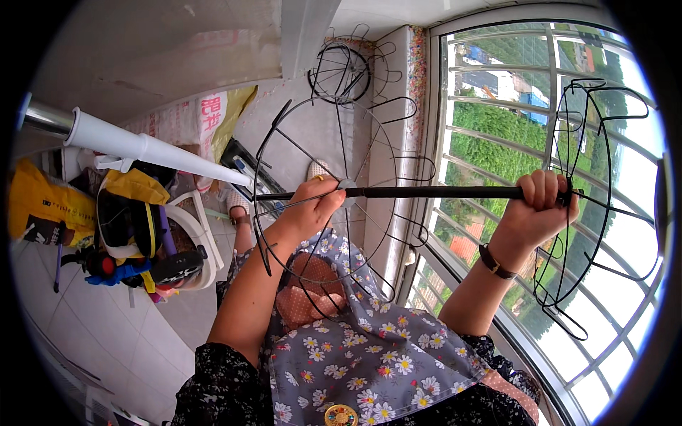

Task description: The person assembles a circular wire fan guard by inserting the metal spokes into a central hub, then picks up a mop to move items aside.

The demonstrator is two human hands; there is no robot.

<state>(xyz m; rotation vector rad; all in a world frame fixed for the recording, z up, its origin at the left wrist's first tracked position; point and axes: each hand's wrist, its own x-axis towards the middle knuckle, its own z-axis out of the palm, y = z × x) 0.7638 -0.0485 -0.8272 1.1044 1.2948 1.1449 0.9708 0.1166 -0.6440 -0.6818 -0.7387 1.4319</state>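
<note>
Held level in front of my chest is a black wire rack: a straight pole (440, 192) with round hooked wire rings. My left hand (309, 209) is closed around the pole at the grey hub (347, 187) of the left wire ring (387, 117), thumb against the hub. At the pole's other end my right hand (543, 206) makes a fist round it, just beside the right wire ring (609, 153), which stands before the window. Whether the left hub turns or is fixed on the pole, I cannot tell.
Another black wire ring piece (341, 69) rests on the floor by the far wall. A white pole (153, 148) crosses from the left. Below it are a pile of bags and tools (145, 227) and a white sack (188, 117). A barred window (497, 128) runs along the right.
</note>
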